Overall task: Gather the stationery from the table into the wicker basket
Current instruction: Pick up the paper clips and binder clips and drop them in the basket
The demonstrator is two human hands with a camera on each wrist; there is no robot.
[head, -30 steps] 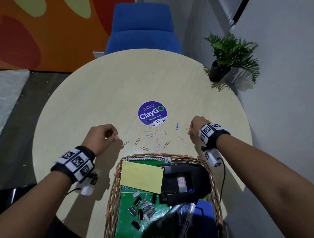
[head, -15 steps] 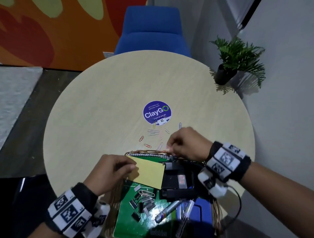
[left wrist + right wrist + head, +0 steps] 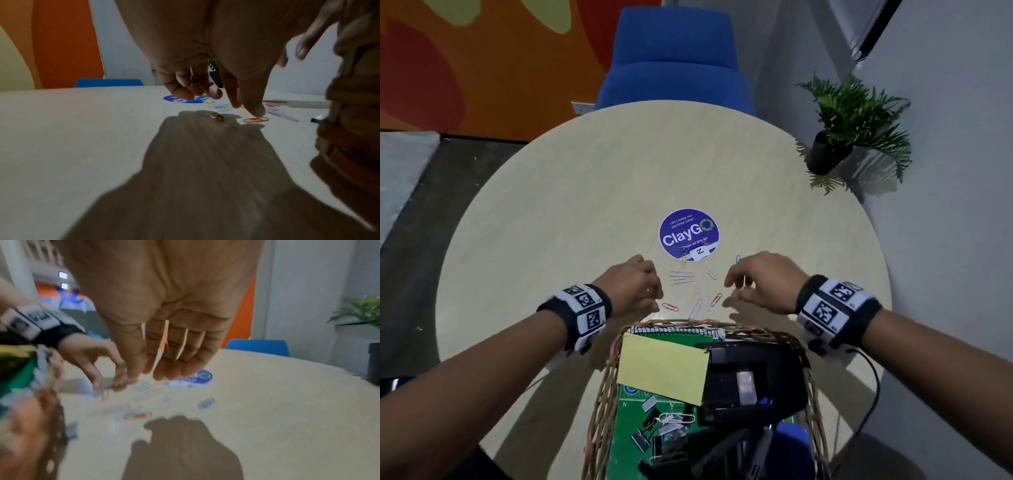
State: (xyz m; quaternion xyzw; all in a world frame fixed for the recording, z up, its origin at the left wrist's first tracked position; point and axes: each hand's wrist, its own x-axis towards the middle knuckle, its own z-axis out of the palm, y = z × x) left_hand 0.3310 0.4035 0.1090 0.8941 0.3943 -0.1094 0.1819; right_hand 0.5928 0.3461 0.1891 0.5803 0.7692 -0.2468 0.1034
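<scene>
Several coloured paper clips (image 3: pixel 681 277) lie scattered on the round table just beyond the wicker basket (image 3: pixel 674 322). My left hand (image 3: pixel 654 294) hovers at their left with fingers pointing down and empty; its thumb tip sits just above an orange clip (image 3: pixel 256 119). At the right of the clips my right hand (image 3: pixel 732 291) hangs with straight fingers and holds nothing, its palm empty in the blurred right wrist view. The basket holds a green notebook (image 3: pixel 630 445), a yellow note pad (image 3: pixel 662 368), a black punch (image 3: pixel 753 377) and binder clips (image 3: pixel 650 435).
A round purple sticker (image 3: pixel 689 237) is stuck at the table's centre, with a few clips on its near edge. A blue chair (image 3: pixel 674 58) stands behind the table. A potted plant (image 3: pixel 852 126) stands on the floor at the right, by the grey wall.
A second ago both hands pinched at clips on the table; half a second ago they were over the basket. Now both are back out beside the clips, empty.
</scene>
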